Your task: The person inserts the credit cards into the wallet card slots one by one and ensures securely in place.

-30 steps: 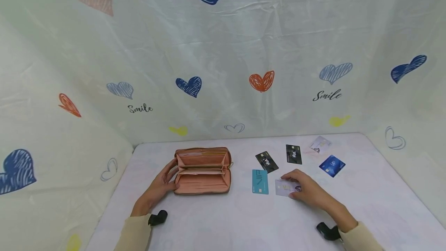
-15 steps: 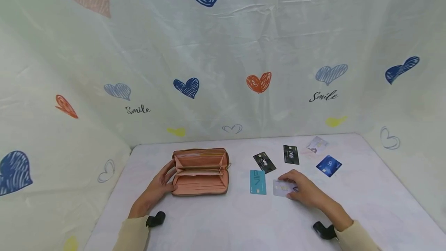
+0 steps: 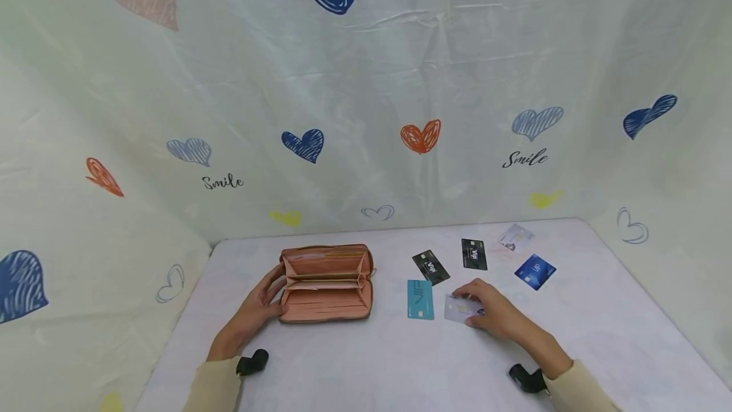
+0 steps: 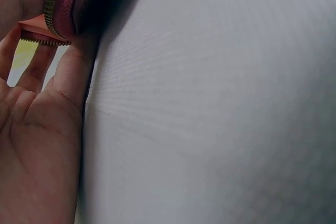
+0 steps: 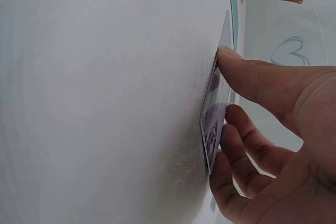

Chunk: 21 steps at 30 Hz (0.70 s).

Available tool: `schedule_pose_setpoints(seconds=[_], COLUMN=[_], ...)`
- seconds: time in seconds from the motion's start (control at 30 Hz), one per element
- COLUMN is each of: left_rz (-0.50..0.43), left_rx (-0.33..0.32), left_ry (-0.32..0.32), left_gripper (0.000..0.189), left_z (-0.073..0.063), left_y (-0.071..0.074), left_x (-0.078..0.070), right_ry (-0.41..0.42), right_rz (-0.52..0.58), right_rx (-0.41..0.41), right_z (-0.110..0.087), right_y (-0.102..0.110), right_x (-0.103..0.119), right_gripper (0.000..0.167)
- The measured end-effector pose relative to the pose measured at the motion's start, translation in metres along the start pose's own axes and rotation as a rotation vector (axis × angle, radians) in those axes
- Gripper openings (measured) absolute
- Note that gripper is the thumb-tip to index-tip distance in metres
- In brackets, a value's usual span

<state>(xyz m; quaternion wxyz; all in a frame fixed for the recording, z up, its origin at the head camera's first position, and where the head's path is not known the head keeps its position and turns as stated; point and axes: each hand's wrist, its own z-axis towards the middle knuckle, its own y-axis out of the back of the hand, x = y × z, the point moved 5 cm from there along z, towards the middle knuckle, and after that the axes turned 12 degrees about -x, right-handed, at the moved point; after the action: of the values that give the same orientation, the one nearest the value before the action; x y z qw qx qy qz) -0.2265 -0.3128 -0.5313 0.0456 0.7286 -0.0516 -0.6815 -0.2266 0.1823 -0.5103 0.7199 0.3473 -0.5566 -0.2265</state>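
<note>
A peach-pink zip wallet (image 3: 326, 313) lies spread on the white table, its inner pockets facing up. My left hand (image 3: 256, 304) grips its left side, thumb at the front corner and fingers along the outer edge. The left wrist view shows the wallet's brass zipper (image 4: 52, 9) close by the fingers. With thumb and fingers on opposite edges, my right hand (image 3: 496, 313) pinches a pale lilac card (image 3: 456, 309). In the right wrist view this card (image 5: 212, 114) stands slightly tilted, close over the table. A teal card (image 3: 420, 301) lies just left of it.
Two black VIP cards (image 3: 431, 267) lie behind the teal one. Farther right are a blue card (image 3: 535, 271) and another pale card (image 3: 516, 237). A white sheet (image 3: 366, 81) printed with hearts hangs behind the white table (image 3: 343, 367).
The head view has drifted slightly, so everything sits a little farther left in it. Both hands keep their holds on the wallet and the card.
</note>
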Motion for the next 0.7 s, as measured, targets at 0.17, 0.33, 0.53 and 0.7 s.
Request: schedule_pose_setpoints(seconds=[0.17, 0.33, 0.53, 0.7], left_rz=[-0.007, -0.005, -0.012, -0.008], left_rx=[-0.007, -0.008, -0.005, -0.016], left_ry=[0.005, 0.006, 0.009, 0.018], left_gripper=[0.103, 0.104, 0.104, 0.104], left_z=[0.0002, 0.0019, 0.0023, 0.0004], left_y=[0.0007, 0.0001, -0.0008, 0.0009], left_x=[0.0007, 0.0016, 0.0015, 0.0013], right_ry=[0.014, 0.012, 0.011, 0.006], right_rz=[-0.023, -0.034, -0.04, -0.044], right_rx=[-0.031, -0.055, -0.06, -0.066], right_z=[-0.0006, -0.0014, -0.0019, -0.0013], right_y=[0.0009, 0.0031, 0.0044, 0.0085], right_x=[0.0003, 0.0015, 0.0042, 0.0084], right_gripper=[0.054, 0.057, 0.058, 0.05])
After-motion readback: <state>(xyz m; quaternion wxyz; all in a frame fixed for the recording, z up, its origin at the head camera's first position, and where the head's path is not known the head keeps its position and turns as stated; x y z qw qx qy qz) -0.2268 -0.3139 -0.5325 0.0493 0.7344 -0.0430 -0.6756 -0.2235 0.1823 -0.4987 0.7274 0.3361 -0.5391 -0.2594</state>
